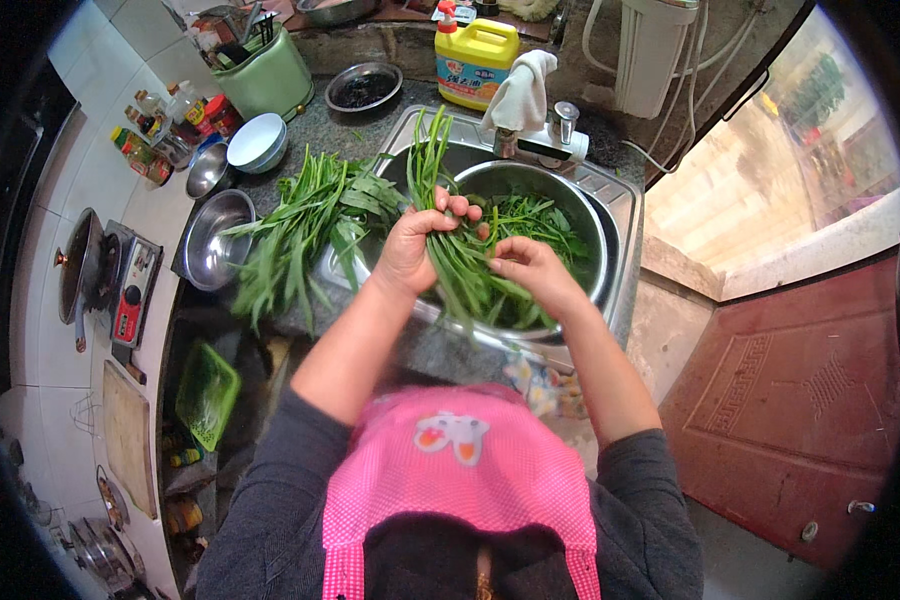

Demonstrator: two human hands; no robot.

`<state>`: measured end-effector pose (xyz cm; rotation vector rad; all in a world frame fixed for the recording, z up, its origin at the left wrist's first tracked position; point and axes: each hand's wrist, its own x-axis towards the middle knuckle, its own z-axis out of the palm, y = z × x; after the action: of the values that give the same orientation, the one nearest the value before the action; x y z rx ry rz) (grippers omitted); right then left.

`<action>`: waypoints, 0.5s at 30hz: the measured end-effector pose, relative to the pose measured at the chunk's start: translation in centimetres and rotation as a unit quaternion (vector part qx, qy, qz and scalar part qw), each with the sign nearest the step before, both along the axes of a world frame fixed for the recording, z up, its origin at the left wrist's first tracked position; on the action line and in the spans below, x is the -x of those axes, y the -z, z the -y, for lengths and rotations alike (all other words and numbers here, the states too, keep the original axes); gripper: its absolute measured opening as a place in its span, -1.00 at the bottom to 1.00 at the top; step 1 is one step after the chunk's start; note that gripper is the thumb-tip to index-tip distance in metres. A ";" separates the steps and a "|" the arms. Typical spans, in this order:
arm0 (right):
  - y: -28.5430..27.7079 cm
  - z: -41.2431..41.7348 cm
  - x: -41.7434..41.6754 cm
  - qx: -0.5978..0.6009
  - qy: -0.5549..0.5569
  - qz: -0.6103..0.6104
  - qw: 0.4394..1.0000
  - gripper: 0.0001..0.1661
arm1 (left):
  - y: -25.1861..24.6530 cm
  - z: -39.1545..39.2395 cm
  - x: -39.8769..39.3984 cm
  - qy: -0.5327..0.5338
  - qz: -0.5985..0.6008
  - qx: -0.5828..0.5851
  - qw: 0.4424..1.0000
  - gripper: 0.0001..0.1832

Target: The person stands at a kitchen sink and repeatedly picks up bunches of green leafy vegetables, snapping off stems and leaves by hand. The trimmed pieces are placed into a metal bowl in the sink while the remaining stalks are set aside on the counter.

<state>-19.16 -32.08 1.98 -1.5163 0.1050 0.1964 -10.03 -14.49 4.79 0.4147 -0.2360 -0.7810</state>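
Note:
My left hand (412, 251) grips a bunch of long-stemmed leafy greens (429, 161), which look like water spinach. Its cut stems point away from me and its leaves hang toward me. Thumb and fingertips of my right hand (540, 274) pinch at the bunch's right side; the exact stem is hard to make out. Beneath both hands, a round steel basin (596, 247) stands in the stainless steel sink (630, 247), with more greens (544, 225) inside. Left of the sink, a loose pile of the same greens (300, 225) lies on the counter, some leaves drooping over its edge.
A faucet (566, 124) draped with a white cloth (521, 90) rises behind the basin, beside a yellow detergent jug (476, 64). Steel bowls (217, 240), a white bowl (257, 142) and seasoning bottles (142, 154) stand at left. Further left is a portable gas stove (131, 289).

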 end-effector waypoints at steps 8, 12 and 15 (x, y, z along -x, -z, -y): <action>0.4 4.8 -0.4 -0.171 0.100 -0.056 0.979 -0.84 | 0.8 -2.1 -1.3 -0.064 0.080 -0.221 0.970 -0.60; 0.3 5.7 -0.5 -0.192 0.117 -0.062 0.972 -0.80 | 1.7 -2.2 -1.2 -0.081 0.061 -0.259 0.961 -0.48; 0.5 5.7 -0.7 -0.202 0.120 -0.047 0.971 -0.77 | 1.6 -1.8 -0.9 -0.079 0.067 -0.257 0.961 -0.69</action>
<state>-18.47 -37.81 1.44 -1.0776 0.3038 0.0871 -9.10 -12.64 3.23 0.9693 -0.1209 -0.6515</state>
